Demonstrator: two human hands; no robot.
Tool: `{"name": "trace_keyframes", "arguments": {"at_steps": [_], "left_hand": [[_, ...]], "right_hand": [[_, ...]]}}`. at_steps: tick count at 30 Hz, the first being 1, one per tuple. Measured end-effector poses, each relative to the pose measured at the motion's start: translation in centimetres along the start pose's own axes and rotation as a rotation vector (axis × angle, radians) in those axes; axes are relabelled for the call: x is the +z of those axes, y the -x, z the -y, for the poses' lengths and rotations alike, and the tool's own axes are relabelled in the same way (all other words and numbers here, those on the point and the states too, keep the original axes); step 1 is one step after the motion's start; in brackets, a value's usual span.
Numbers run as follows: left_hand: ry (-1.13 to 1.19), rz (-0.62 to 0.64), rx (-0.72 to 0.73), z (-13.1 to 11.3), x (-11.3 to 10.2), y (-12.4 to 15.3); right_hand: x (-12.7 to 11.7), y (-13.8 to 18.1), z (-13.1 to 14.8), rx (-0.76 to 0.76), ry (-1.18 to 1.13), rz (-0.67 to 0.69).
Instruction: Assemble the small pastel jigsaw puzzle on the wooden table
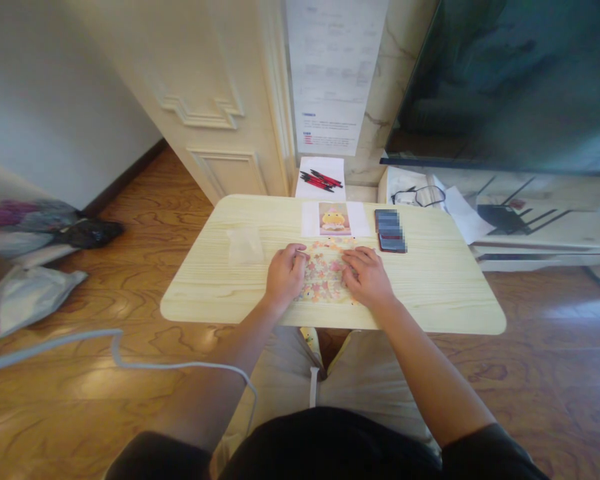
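Note:
Small loose puzzle pieces [323, 275], mostly pink and orange, lie spread over the middle of the light wood-grain table [430, 287]. My left hand [286, 272] is at their left edge, its fingers curled and the tips close together; anything between them is too small to make out. On the right side, my right hand [367, 275] reaches over the pieces with its fingers apart and bent, the fingertips among them. Just beyond the pieces lies a picture card [335, 219] with a yellow cartoon figure, on white paper [310, 220].
A phone [391, 231] lies right of the picture, and a pale translucent packet [245, 247] lies to the left. Behind the table, red and black pens [321, 180] rest on a white surface. A pale cable [180, 365] crosses my left forearm. Bags [40, 293] sit on the floor.

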State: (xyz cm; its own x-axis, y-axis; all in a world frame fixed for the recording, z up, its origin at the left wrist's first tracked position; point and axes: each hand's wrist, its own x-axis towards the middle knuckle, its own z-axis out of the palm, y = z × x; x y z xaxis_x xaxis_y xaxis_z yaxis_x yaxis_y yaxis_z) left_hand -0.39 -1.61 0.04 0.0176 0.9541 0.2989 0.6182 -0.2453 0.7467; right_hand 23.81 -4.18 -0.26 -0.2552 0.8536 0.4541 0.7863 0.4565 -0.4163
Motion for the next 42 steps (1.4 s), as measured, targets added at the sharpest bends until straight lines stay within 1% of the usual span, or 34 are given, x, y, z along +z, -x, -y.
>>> {"name": "trace_keyframes", "arguments": {"at_steps": [4, 7, 9, 12, 16, 19, 25, 36, 38, 42], "left_hand": [[-0.06, 0.101, 0.161, -0.4, -0.1, 0.0], [-0.213, 0.194, 0.26, -1.0, 0.2, 0.1], [-0.299, 0.222, 0.293, -1.4, 0.4, 0.3], [-0.346, 0.205, 0.305, -1.7, 0.7, 0.5], [-0.364, 0.156, 0.276, -1.7, 0.9, 0.6], [-0.377, 0.147, 0.273, -1.9, 0.8, 0.7], [-0.352, 0.257, 0.378, -2.1, 0.4, 0.8], [-0.235, 0.347, 0.395, -1.5, -0.1, 0.3], [-0.232, 0.348, 0.404, -1.5, -0.1, 0.3], [-0.254, 0.363, 0.446, -1.7, 0.0, 0.4]], "right_hand": [[0.1, 0.0, -0.1, -0.003, -0.001, -0.01], [0.2, 0.0, -0.1, 0.003, 0.002, -0.006], [0.2, 0.1, -0.1, 0.009, 0.004, -0.007], [0.2, 0.1, -0.1, 0.014, 0.003, -0.01], [0.1, 0.0, -0.1, 0.032, -0.003, 0.0], [0.1, 0.0, 0.0, 0.038, -0.002, 0.006], [0.3, 0.0, -0.1, 0.044, 0.018, 0.022], [0.3, 0.0, 0.1, 0.027, 0.049, 0.077], [0.4, 0.0, 0.0, 0.043, 0.054, 0.047], [0.7, -0.1, -0.4, 0.198, 0.111, -0.069]]}}
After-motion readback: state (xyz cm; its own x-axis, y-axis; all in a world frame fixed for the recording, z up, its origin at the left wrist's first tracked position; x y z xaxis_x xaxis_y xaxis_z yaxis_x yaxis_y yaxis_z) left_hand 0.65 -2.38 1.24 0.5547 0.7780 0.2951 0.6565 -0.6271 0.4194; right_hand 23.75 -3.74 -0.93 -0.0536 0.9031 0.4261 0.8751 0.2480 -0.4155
